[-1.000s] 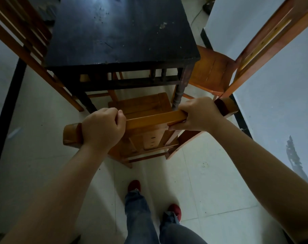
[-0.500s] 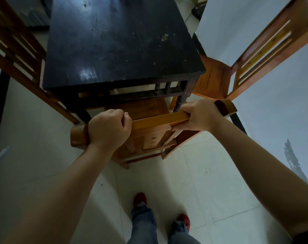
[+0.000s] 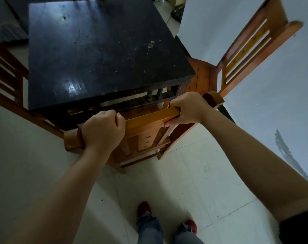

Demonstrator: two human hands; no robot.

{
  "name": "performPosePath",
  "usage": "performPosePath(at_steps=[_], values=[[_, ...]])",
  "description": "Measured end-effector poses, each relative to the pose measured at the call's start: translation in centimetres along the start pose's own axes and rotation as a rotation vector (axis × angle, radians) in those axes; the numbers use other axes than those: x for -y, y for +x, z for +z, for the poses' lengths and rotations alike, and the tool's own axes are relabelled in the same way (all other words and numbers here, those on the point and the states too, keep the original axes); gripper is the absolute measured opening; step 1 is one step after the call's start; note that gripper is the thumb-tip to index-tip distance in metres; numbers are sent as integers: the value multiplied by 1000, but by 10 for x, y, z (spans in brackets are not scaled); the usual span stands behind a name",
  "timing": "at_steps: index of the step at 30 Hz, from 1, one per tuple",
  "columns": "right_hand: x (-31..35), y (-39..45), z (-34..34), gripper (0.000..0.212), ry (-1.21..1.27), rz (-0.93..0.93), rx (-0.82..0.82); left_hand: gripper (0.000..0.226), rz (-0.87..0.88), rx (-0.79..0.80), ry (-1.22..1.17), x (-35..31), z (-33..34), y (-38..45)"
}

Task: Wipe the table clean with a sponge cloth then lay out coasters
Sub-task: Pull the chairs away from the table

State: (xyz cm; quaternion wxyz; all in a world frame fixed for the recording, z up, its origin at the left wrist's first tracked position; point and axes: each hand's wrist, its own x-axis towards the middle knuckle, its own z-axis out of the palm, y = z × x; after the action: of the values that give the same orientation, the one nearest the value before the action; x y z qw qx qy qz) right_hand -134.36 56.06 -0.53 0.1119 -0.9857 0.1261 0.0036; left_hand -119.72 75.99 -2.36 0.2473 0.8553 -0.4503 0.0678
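Both hands, left hand and right hand, fingers curled tight round the chair's top rail. Still getting ready: dusty black surface just ahead, unwiped. No sponge cloth or coasters in sight, so next up, letting go and fetching the cloth.

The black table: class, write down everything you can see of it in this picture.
The black table is square, of dark painted wood, its top scuffed, speckled with pale marks and chipped paint, with a glare patch near the front edge. Small turned spindles run below the top. It stands upright on the pale tiled floor, with wooden chairs at its sides. Nothing lies on it, and neither hand touches it.
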Motion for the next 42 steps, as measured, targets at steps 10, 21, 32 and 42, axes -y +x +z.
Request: performPosePath(at_steps=[10, 21, 32, 42], values=[[-7, 9, 0, 54, -47, 22, 32, 34, -1, -23, 4, 0, 4, 9], [-1, 6, -1, 59, -90, 80, 26, 39, -63, 25, 60, -2, 0, 11], [17, 0, -18, 35, -109, 157, 207, 34, -303, 401, 255, -45, -4, 25], [-34, -55, -83, 40, -180, 184, -62, 26, -106, 430, 232, -123, 4, 58]])
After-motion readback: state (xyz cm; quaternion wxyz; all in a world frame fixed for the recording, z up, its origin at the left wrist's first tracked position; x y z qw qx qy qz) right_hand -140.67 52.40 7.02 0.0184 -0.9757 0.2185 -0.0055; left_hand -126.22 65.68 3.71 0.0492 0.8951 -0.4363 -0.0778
